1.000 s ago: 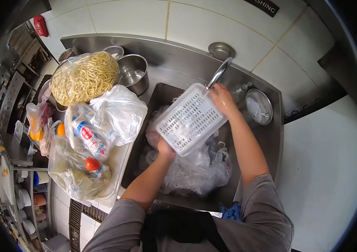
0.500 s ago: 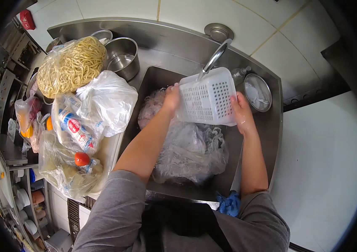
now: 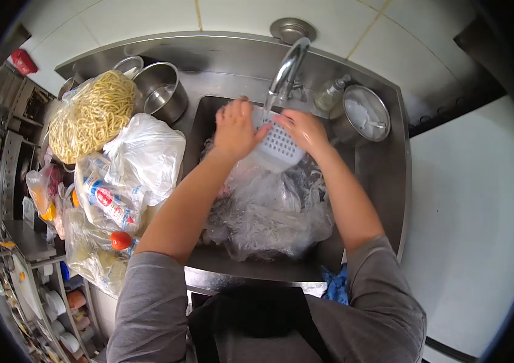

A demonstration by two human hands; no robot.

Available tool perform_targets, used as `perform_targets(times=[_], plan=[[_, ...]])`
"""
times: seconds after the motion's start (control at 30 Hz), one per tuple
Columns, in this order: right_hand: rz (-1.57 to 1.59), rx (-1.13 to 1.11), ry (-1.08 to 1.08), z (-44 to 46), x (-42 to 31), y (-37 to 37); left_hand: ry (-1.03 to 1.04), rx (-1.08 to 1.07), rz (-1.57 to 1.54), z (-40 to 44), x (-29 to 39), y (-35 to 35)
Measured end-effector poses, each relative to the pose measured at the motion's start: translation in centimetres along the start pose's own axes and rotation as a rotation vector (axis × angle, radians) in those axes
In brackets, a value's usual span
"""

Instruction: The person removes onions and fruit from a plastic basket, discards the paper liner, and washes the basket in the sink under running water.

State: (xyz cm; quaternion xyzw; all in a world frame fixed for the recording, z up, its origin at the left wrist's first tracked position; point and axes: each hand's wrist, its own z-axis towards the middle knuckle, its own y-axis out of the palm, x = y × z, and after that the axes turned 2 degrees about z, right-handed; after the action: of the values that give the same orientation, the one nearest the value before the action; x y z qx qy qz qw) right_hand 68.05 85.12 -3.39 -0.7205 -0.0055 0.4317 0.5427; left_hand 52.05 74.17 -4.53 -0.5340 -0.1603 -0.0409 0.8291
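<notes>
A white perforated plastic basket [image 3: 278, 146] is tilted under the running tap [image 3: 288, 68], above the sink. My left hand [image 3: 237, 129] grips its left side, with the thumb at its edge. At the far right side, my right hand [image 3: 305, 129] closes on the same basket. Clear plastic bags [image 3: 275, 212] fill the sink basin [image 3: 208, 112] beneath it. What the bags hold is hard to make out.
Left of the basin are bagged noodles [image 3: 92, 115], a white plastic bag [image 3: 147, 158], a tomato [image 3: 121, 241] and a steel pot [image 3: 161, 94]. Another steel pot [image 3: 366, 115] and a bottle [image 3: 331, 94] stand right of the tap. A blue cloth [image 3: 335, 284] hangs at the front edge.
The basket has turned and tipped, and its perforated face now lies lower between my hands. Both hands have drawn closer together, the right one moving left. The camera view has shifted slightly.
</notes>
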Motion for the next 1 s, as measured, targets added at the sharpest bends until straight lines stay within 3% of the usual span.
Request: perform_targets(times=[0.03,0.07,0.13,0.17,0.2,0.27,0.3,0.33,0.4,0.43,0.5,0.53,0.6,0.63,0.67,0.73,0.8,0.87,0.93,1.0], plan=[[-0.079,-0.034,-0.072,0.7,-1.3,-0.4,0.146,0.212,0.062,-0.1,-0.5,-0.1],[-0.16,-0.065,-0.147,1.4,-2.4,-0.5,0.165,0.209,0.06,0.0,-0.5,-0.2],[-0.327,-0.111,-0.225,3.1,-4.4,0.7,0.044,-0.019,-0.196,-0.5,-0.3,-0.3],[-0.5,-0.176,-0.314,3.7,-5.2,1.2,-0.09,-0.077,-0.17,-1.0,-0.2,-0.1],[-0.496,-0.166,-0.314,4.0,-5.5,1.9,-0.081,-0.075,-0.164,-1.3,-0.4,-0.1],[-0.29,-0.017,-0.66,4.5,-6.1,3.0,-0.402,-0.214,-0.197,-1.5,-0.9,-1.0],[-0.154,-0.019,-0.639,4.8,-6.2,3.4,-0.473,-0.177,-0.217,-1.9,-0.7,-1.1],[-0.151,-0.014,-0.641,5.2,-6.1,3.8,-0.471,-0.174,-0.212,-2.3,-0.9,-1.1],[0.148,0.324,-0.836,5.8,-6.1,4.6,-0.506,-0.078,-0.27,-2.9,-1.5,-0.8],[0.148,0.322,-0.842,5.7,-6.1,4.7,-0.509,-0.073,-0.27,-2.8,-1.6,-1.4],[0.2,0.423,-0.477,5.2,-5.7,4.3,-0.647,-0.257,-0.352,-2.2,-2.0,-2.6],[0.199,0.42,-0.485,5.1,-5.8,3.6,-0.652,-0.249,-0.354,-2.0,-2.5,-2.3],[0.697,-0.558,-0.076,4.2,-6.4,1.0,-0.486,-0.378,-0.342,-1.7,-3.5,-1.0],[0.79,-0.709,-0.037,3.4,-7.0,-0.3,-0.427,-0.418,-0.423,-1.4,-3.4,-0.9],[0.781,-0.715,-0.038,3.5,-6.2,0.1,-0.432,-0.411,-0.429,-1.1,-3.6,0.4],[0.664,-0.341,-0.041,4.1,-4.5,1.2,-0.031,-0.333,-0.373,-0.1,-3.6,3.1],[0.616,-0.309,-0.035,3.1,-4.9,-0.3,-0.098,-0.379,-0.408,1.3,-1.9,2.6],[0.893,-0.344,0.045,1.8,-5.5,-2.4,-0.17,-0.43,-0.445,1.7,-0.8,0.7],[0.958,-0.313,0.015,1.4,-3.5,-2.4,-0.08,-0.63,-0.198,1.4,0.4,-2.0],[0.605,-0.016,-0.056,0.7,-1.0,-2.0,-0.047,-0.569,-0.189,-0.6,1.4,-3.5]])
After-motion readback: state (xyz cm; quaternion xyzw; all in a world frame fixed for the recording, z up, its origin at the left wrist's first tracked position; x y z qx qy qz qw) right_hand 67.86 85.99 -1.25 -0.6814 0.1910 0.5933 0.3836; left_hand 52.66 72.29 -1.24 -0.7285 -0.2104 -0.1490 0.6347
